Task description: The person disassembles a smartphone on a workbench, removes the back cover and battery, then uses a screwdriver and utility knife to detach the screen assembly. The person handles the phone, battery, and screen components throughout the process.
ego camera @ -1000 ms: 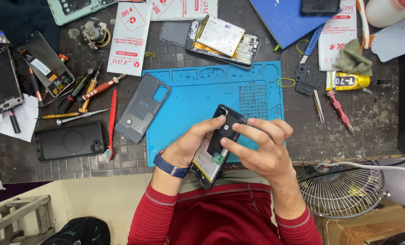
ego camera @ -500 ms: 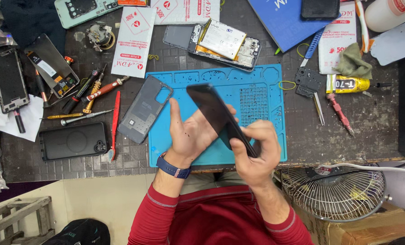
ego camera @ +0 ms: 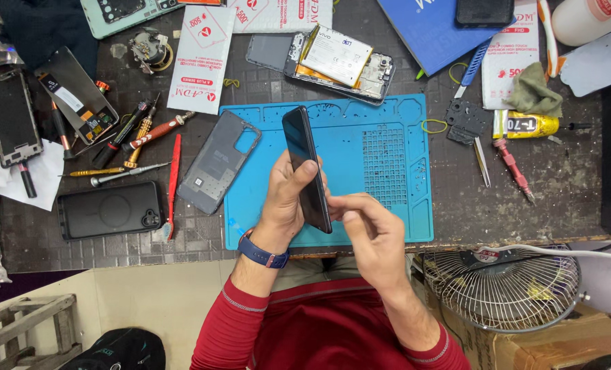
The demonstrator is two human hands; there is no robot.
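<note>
A dark smartphone (ego camera: 303,156) stands nearly on edge above the blue work mat (ego camera: 381,157), its glossy screen facing left. My left hand (ego camera: 286,199) grips it around the lower half, thumb on the screen side. My right hand (ego camera: 374,236) touches the phone's lower right edge with its fingertips. A blue band sits on my left wrist. A grey phone back cover (ego camera: 218,162) lies on the mat's left edge.
An opened phone with its battery showing (ego camera: 340,60) lies beyond the mat. Screwdrivers and a red pry tool (ego camera: 174,177) lie to the left beside a black phone case (ego camera: 110,210). Tweezers, a glue tube (ego camera: 528,125) and a small fan (ego camera: 507,284) are on the right.
The phone has been turned from lying flat in both hands to standing almost edge-on. My left hand now holds it alone, and my right hand has slid to its lower edge.
</note>
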